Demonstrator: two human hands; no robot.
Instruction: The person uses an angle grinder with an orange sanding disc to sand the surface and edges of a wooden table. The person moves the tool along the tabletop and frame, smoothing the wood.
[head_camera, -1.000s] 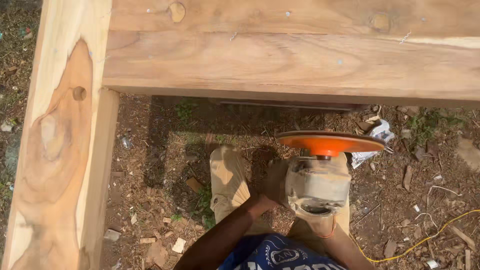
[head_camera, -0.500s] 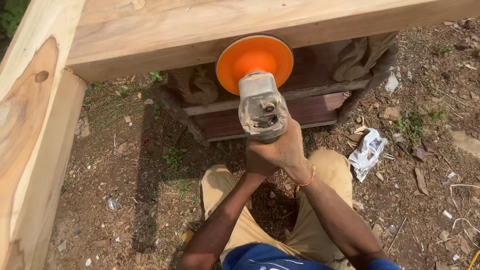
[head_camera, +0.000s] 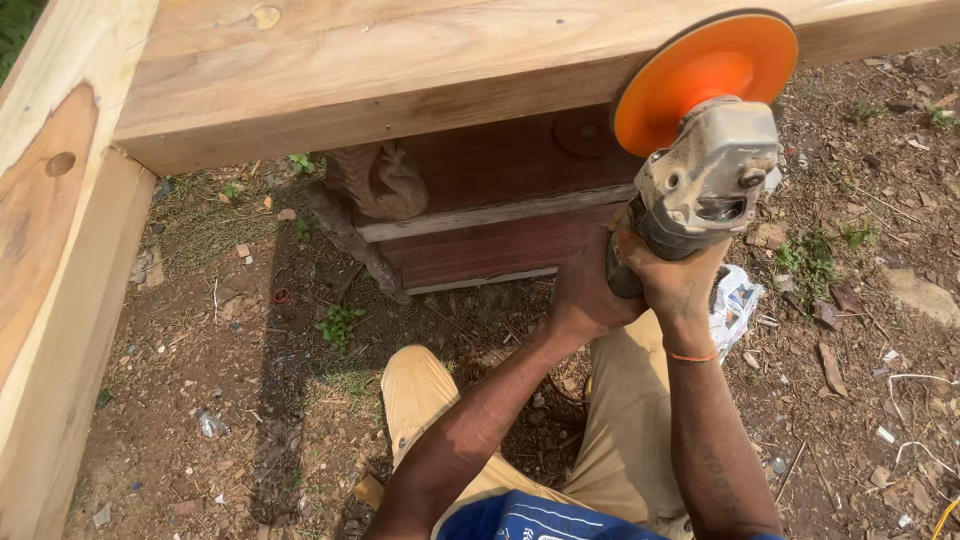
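I hold a grey angle grinder (head_camera: 705, 180) with an orange sanding disc (head_camera: 700, 80). My left hand (head_camera: 585, 290) grips its body from the left. My right hand (head_camera: 675, 280) clasps it from below, an orange band on that wrist. The disc sits against the lower edge of a pale wooden beam (head_camera: 400, 70) that runs across the top of the view. My legs in tan trousers (head_camera: 620, 420) rest on the ground beneath.
A second pale beam (head_camera: 50, 260) with knots runs down the left side and joins the first at a corner. A dark red carved wooden piece (head_camera: 480, 210) lies under the beam. Bare soil with wood chips, small weeds and a crumpled wrapper (head_camera: 735, 300) surrounds me.
The grinder has swung up and to the right, from below the beam to its lower edge. The view has shifted, and the carved wooden piece now shows more fully.
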